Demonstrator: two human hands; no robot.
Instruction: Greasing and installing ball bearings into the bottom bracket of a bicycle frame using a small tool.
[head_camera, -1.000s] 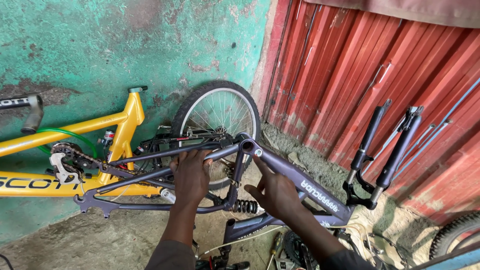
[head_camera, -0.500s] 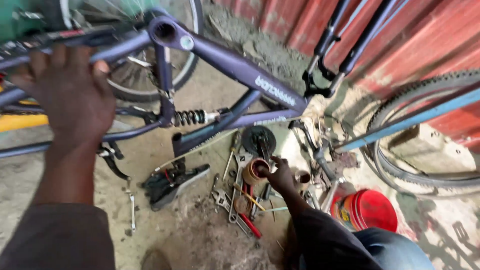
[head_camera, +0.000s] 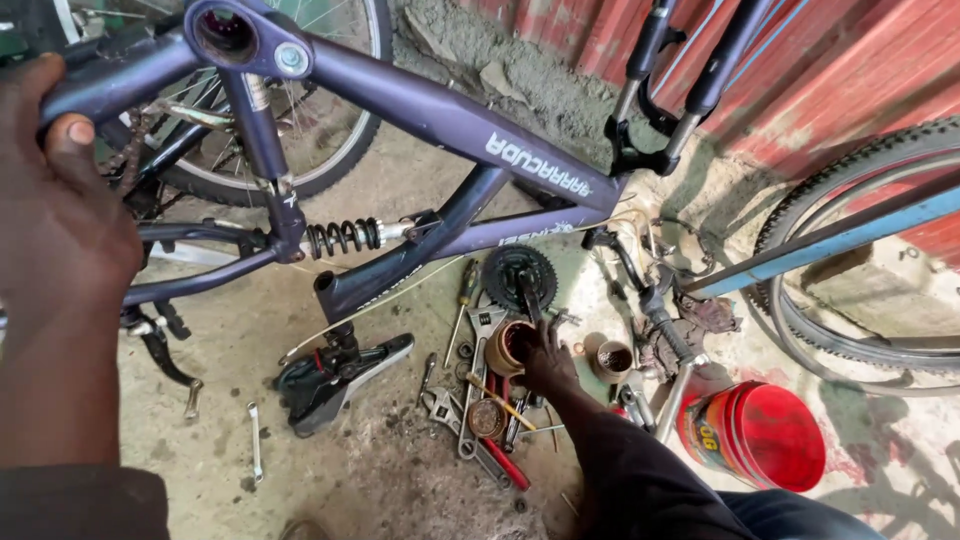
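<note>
An upside-down purple bicycle frame (head_camera: 450, 115) with a coil spring shock (head_camera: 345, 237) fills the upper half of the view. My left hand (head_camera: 55, 220) grips the frame's rear tube at the far left. Low in the middle, my right hand (head_camera: 548, 360) reaches down to the ground, its fingers in or on a small round brown tin (head_camera: 508, 347). Around that tin lie several spanners, a screwdriver (head_camera: 466, 290) and a black chainring with crank (head_camera: 520, 275). A second small tin (head_camera: 611, 359) sits just right of my right hand.
A black saddle (head_camera: 335, 375) lies on the dirt under the frame. A red bucket (head_camera: 755, 432) lies at the lower right. A blue-framed bicycle's wheel (head_camera: 850, 250) stands on the right, a spoked wheel (head_camera: 300, 120) at the upper left, and a red corrugated wall (head_camera: 860, 70) behind.
The view has dropped from the standing bicycles to the ground. My right hand left the purple frame and went down to the tin among the tools. My left hand still holds the frame.
</note>
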